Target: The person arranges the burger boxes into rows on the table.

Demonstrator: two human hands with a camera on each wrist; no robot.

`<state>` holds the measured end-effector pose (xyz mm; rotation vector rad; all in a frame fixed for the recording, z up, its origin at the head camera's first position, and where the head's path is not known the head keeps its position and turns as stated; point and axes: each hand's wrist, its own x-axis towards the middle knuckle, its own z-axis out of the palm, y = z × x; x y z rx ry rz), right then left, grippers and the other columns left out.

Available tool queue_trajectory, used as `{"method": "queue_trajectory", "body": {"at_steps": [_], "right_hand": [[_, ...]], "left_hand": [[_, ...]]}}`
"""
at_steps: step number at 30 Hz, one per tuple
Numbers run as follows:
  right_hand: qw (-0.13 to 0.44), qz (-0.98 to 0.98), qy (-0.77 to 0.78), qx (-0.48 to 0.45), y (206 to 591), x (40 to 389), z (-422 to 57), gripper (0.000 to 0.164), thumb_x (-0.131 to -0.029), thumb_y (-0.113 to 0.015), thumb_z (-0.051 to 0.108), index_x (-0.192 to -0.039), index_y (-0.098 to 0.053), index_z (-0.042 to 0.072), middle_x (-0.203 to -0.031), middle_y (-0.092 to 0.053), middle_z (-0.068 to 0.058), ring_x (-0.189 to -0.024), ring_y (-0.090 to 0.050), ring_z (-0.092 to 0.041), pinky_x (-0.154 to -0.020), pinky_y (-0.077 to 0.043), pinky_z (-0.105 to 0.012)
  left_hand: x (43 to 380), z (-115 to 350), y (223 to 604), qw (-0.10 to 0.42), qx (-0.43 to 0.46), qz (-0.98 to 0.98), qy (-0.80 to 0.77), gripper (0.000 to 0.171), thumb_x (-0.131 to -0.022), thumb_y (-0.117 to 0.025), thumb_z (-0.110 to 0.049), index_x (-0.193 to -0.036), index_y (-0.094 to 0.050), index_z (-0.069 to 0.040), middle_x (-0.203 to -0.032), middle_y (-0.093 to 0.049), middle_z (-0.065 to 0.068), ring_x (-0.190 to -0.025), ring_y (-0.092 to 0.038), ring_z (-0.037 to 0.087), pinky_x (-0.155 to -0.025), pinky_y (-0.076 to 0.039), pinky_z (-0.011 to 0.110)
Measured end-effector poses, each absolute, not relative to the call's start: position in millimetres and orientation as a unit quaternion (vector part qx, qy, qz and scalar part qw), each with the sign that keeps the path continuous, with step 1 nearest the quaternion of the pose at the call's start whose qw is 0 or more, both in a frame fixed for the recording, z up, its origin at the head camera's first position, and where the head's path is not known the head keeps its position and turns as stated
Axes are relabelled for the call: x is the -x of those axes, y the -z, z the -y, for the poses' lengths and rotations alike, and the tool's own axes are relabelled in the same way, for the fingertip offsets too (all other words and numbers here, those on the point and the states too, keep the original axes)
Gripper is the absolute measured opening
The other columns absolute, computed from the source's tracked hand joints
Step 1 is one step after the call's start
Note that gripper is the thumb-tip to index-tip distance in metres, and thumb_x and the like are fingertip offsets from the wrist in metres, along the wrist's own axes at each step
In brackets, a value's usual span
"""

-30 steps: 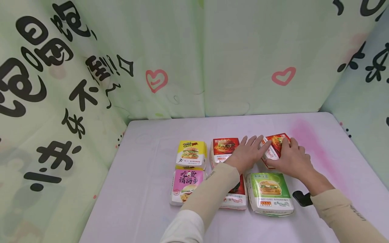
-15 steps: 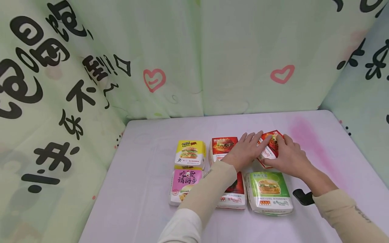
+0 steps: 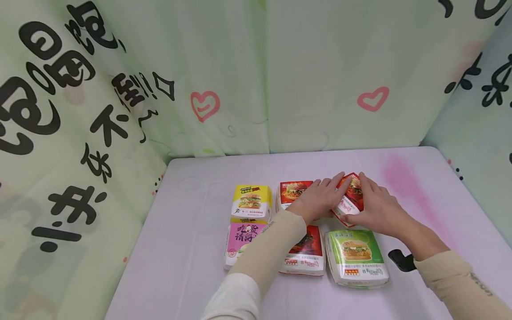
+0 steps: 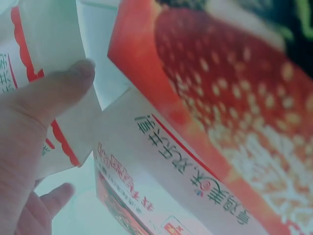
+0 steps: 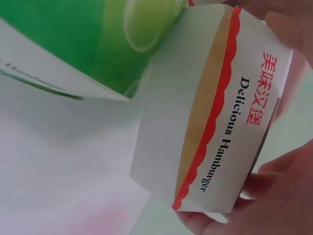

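Note:
A red and white hamburger box (image 3: 351,195) stands at an angle at the back right of the group in the head view. My right hand (image 3: 378,209) grips it between thumb and fingers from the right. On its left side, my left hand (image 3: 320,198) touches it with fairly straight fingers. In the left wrist view, a digit of the left hand (image 4: 24,122) rests on a white side panel with red scalloped trim. The right wrist view shows the box's lettered side (image 5: 234,98) beside the right hand (image 5: 288,196).
Left of the held box sits another red box (image 3: 295,192), partly hidden. In front are a second red box (image 3: 306,253) and a green box (image 3: 357,253). A yellow box (image 3: 251,203) and a pink box (image 3: 245,238) form the left column. A curtain (image 3: 304,115) hangs behind the table (image 3: 192,222).
The held box has shifted left, toward the back red box, and turned slightly. My right hand has moved left with it, and my left hand has drawn slightly left.

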<state>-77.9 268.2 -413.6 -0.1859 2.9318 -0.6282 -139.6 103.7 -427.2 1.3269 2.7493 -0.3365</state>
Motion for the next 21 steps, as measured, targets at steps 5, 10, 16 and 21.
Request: {"method": "queue_trajectory", "body": {"at_steps": [5, 10, 16, 21], "right_hand": [[0.059, -0.973, 0.205, 0.084, 410.6, 78.7, -265.5, 0.121, -0.075, -0.081, 0.043, -0.154, -0.007, -0.008, -0.153, -0.027, -0.034, -0.128, -0.037, -0.055, -0.097, -0.039, -0.075], [0.053, -0.974, 0.196, 0.098, 407.7, 78.6, -263.9, 0.122, -0.074, -0.082, 0.042, -0.156, -0.006, -0.006, -0.155, -0.024, -0.033, -0.129, -0.035, -0.055, -0.098, -0.038, -0.076], [0.051, -0.974, 0.195, 0.106, 408.1, 75.6, -261.2, 0.123, -0.072, -0.084, 0.043, -0.156, -0.008, -0.005, -0.156, -0.024, -0.032, -0.129, -0.035, -0.056, -0.097, -0.037, -0.077], [0.040, -0.974, 0.189, 0.120, 407.0, 75.5, -259.0, 0.121, -0.071, -0.084, 0.040, -0.156, -0.009, -0.002, -0.156, -0.025, -0.031, -0.129, -0.034, -0.055, -0.098, -0.037, -0.077]], "left_hand": [[140.7, -101.4, 427.2, 0.029, -0.432, -0.896, 0.094, 0.109, -0.087, -0.069, -0.053, -0.160, 0.003, -0.018, -0.169, -0.007, 0.001, -0.133, -0.050, 0.014, -0.113, -0.042, 0.026], [141.6, -100.3, 426.6, 0.016, -0.435, -0.895, 0.098, 0.111, -0.086, -0.068, -0.056, -0.160, 0.005, -0.016, -0.169, -0.001, -0.001, -0.127, -0.052, 0.013, -0.106, -0.048, 0.024], [141.1, -98.4, 425.7, 0.030, -0.438, -0.894, 0.092, 0.115, -0.086, -0.069, -0.056, -0.160, 0.010, -0.017, -0.169, 0.006, -0.004, -0.137, -0.044, 0.012, -0.108, -0.046, 0.024], [142.7, -96.4, 424.2, 0.041, -0.432, -0.897, 0.076, 0.115, -0.085, -0.072, -0.052, -0.160, 0.010, -0.020, -0.168, 0.013, -0.006, -0.142, -0.037, 0.011, -0.109, -0.045, 0.023]]}}
